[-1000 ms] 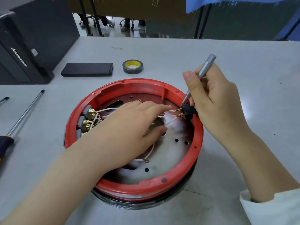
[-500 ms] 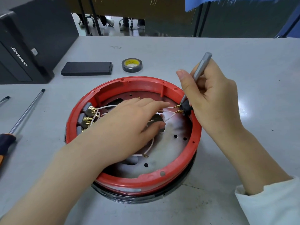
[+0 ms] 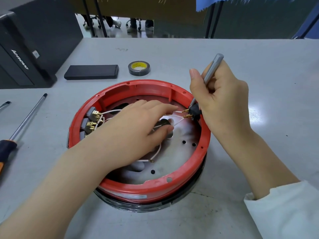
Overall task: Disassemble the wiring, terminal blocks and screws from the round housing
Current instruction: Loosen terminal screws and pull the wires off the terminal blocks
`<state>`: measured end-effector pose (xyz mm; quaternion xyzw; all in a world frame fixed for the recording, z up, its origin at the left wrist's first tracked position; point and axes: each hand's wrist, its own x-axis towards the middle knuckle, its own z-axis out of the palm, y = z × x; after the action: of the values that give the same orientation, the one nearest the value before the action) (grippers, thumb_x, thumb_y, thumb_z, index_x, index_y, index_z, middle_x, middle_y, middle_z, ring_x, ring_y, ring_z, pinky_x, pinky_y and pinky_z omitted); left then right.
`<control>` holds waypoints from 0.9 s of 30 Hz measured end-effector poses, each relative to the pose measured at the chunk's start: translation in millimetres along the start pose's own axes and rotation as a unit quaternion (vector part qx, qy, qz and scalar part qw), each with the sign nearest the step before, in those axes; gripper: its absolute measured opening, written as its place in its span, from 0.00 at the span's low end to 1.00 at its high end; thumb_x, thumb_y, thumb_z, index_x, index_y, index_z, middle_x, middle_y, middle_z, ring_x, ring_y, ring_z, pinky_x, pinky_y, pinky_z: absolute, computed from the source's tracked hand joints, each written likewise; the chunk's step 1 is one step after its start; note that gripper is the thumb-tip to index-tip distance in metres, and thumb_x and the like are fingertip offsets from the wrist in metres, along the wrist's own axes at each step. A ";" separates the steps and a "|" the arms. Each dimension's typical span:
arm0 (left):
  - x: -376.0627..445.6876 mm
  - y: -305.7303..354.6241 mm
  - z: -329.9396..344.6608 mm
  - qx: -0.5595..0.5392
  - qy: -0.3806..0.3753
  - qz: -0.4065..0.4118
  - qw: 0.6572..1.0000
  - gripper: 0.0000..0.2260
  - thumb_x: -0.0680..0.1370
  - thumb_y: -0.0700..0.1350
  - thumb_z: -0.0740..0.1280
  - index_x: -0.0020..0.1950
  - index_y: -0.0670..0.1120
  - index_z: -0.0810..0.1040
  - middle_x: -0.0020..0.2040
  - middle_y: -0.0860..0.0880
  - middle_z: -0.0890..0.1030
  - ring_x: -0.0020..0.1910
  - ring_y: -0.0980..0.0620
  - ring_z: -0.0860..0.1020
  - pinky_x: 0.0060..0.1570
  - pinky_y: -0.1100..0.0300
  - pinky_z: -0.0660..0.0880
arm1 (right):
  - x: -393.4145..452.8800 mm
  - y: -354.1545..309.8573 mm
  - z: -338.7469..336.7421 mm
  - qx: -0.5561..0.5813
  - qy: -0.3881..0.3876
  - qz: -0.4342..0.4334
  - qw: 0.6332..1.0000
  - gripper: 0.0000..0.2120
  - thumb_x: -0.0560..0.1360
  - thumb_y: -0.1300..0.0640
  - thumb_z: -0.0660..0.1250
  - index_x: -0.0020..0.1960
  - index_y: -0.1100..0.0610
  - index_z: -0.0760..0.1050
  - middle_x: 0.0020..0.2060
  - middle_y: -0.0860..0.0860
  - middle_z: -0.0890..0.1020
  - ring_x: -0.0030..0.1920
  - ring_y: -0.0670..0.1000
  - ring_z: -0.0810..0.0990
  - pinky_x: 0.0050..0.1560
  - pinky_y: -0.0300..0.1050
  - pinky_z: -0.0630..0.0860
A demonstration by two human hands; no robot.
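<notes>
The housing (image 3: 138,188), a red ring with a metal floor, sits on the table (image 3: 259,57) right in front of the person. The right hand (image 3: 222,104) is curled round a slim grey driver (image 3: 211,69), thumb up along the shaft, and the driver slants down and to the left so that its tip meets the top of a black block (image 3: 195,110) fixed against the ring's inner wall on the right side. The block lies just under that hand's fingers, so the right hand is plainly the nearer one for the screw there; whether the tip is seated in a screw head cannot be told. Two brass terminals (image 3: 187,113) stick out of the block toward the left, each carrying a white wire (image 3: 112,111) that runs across the floor to the grey blocks (image 3: 89,118) on the left wall. The left hand (image 3: 134,128) lies over the middle of the housing, fingers straight and reaching right toward those terminals, thumb tucked under near a dark hole; it seems to press on the wires rather than grip them. The next move likely turns on keeping the driver in line with the screw while the left hand steadies things. A bigger screwdriver (image 3: 25,118) lies well off to the left.
</notes>
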<state>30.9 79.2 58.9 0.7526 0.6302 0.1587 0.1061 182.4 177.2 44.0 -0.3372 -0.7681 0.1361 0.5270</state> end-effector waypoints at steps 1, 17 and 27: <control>-0.1 0.9 -0.7 -0.008 0.007 -0.004 1.000 0.20 0.79 0.54 0.58 0.71 0.58 0.67 0.64 0.59 0.73 0.63 0.56 0.69 0.64 0.60 0.61 | 0.2 0.0 -0.1 -0.002 -0.002 0.000 1.000 0.16 0.79 0.49 0.60 0.40 0.60 0.69 0.24 0.51 0.72 0.27 0.53 0.73 0.28 0.46 0.68; 33.8 10.0 11.7 -0.106 0.080 -0.094 0.987 0.04 0.77 0.50 0.67 0.46 0.56 0.82 0.35 0.60 0.80 0.40 0.70 0.74 0.38 0.77 0.67 | 1.8 -2.5 -0.2 -0.006 -0.023 -0.034 0.999 0.10 0.80 0.50 0.56 0.43 0.54 0.65 0.24 0.46 0.69 0.30 0.50 0.73 0.26 0.39 0.67; 35.7 10.9 12.3 -0.137 0.087 -0.098 0.982 0.04 0.76 0.50 0.69 0.42 0.54 0.83 0.32 0.60 0.80 0.28 0.70 0.73 0.28 0.76 0.65 | 1.1 0.3 0.6 0.034 -0.027 -0.008 0.999 0.10 0.81 0.52 0.57 0.42 0.49 0.64 0.25 0.45 0.68 0.29 0.46 0.73 0.26 0.32 0.66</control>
<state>51.0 112.8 55.2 0.6487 0.6801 0.2974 0.1680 181.7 178.3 44.3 -0.3096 -0.7797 0.1668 0.5181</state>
